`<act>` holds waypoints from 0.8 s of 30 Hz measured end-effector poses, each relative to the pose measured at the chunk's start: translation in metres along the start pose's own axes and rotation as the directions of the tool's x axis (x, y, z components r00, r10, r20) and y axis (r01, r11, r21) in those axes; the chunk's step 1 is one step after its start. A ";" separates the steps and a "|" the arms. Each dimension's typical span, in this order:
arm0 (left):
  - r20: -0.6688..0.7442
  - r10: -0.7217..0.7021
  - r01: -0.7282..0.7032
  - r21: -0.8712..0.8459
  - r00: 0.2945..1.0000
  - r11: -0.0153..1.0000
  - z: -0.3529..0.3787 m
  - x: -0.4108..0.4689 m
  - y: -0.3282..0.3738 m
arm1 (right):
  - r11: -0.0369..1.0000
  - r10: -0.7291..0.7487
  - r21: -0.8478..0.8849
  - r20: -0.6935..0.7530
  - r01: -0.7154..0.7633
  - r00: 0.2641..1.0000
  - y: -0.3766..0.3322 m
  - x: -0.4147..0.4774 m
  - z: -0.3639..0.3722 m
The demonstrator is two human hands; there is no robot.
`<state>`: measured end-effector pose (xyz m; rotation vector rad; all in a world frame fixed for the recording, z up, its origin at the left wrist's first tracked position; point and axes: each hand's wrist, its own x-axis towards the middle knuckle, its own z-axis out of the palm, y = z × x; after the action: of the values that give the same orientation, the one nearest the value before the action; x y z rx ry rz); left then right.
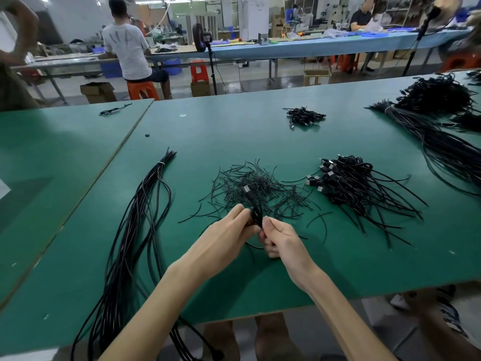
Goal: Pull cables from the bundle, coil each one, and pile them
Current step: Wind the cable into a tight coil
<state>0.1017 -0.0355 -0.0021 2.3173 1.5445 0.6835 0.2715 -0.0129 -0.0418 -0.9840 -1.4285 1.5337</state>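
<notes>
Green table (260, 131) carries the long cable bundle (135, 230) at my left and the pile (356, 186) of finished cables at my right. My left hand (226, 235) and right hand (281, 238) both pinch one small cable coil (256, 213) between them, above the table's near middle.

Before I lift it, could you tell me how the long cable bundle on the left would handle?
Probably floppy: the cable bundle bends and drapes over the table edge. Likely to splay: only one tie shows, near its far end.
</notes>
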 end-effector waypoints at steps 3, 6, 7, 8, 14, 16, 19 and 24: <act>-0.024 -0.007 0.003 -0.156 1.000 0.988 0.004 0.002 -0.004 | 1.000 0.007 0.016 0.017 -0.007 1.000 -0.001 -0.001 -0.001; -0.030 0.048 -0.054 -0.224 0.998 0.973 0.003 0.002 -0.007 | 0.998 0.006 0.056 0.050 -0.009 0.999 -0.004 -0.002 -0.001; -0.037 0.058 -0.066 -0.246 0.998 0.967 0.003 0.002 -0.007 | 0.997 0.008 0.071 0.062 -0.012 0.998 -0.006 -0.002 -0.001; -0.042 0.058 -0.067 -0.278 0.997 0.958 0.003 0.003 -0.008 | 0.996 0.009 0.087 0.073 -0.016 0.997 -0.007 -0.003 -0.001; 0.060 -0.028 0.059 -0.619 0.998 0.784 0.002 0.002 -0.009 | 0.993 0.000 0.115 0.096 -0.012 0.995 -0.009 -0.004 0.000; 0.066 -0.037 0.072 -0.678 0.997 0.731 0.001 0.003 -0.008 | 0.993 -0.009 0.120 0.093 -0.002 0.996 -0.009 -0.005 0.001; 0.049 -0.047 0.068 -0.716 0.998 0.695 -0.002 0.003 -0.005 | 0.996 -0.023 0.082 0.071 0.017 0.997 -0.009 -0.006 0.002; 0.059 -0.041 0.071 -0.767 0.997 0.638 -0.007 0.003 -0.001 | 0.994 -0.093 0.054 0.046 0.091 0.995 -0.009 -0.007 0.002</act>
<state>0.0986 -0.0328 0.0038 1.5957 0.9875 1.0282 0.2727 -0.0195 -0.0323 -0.8437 -1.4399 1.5287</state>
